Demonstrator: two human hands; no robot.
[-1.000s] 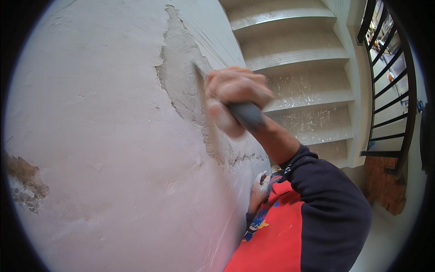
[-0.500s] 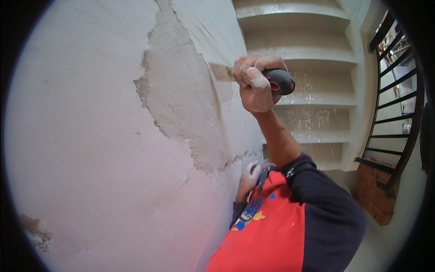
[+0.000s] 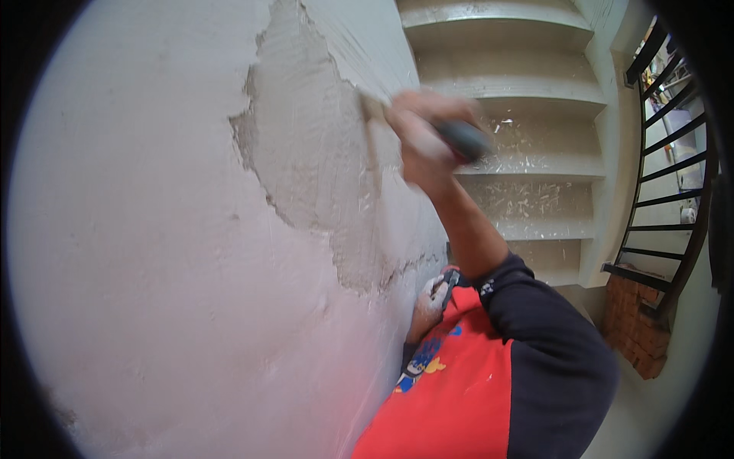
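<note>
My right hand (image 3: 428, 138), blurred by motion, grips the dark, red-trimmed handle (image 3: 461, 139) of a scraper, whose thin blade (image 3: 371, 107) is angled against or just off the white wall (image 3: 153, 229). The blade is at the right edge of a ragged grey patch (image 3: 298, 153), where the surface is rough and chipped along its borders. Lower down, my left hand (image 3: 428, 306), coated in white powder, is closed around a dark object (image 3: 447, 283) that I cannot make out, close to the wall and to my red shirt front.
Pale steps (image 3: 501, 76) with white spatters rise beside the wall. A black metal railing (image 3: 665, 199) lines the right side, with a stack of red bricks (image 3: 634, 321) near its lower end. A brownish damaged spot (image 3: 65, 409) shows at the lower left of the wall.
My right hand with the scraper has swung up and to the right since a second ago, then shifted slightly in the last half second. The view has shifted a little. My left hand stays low.
</note>
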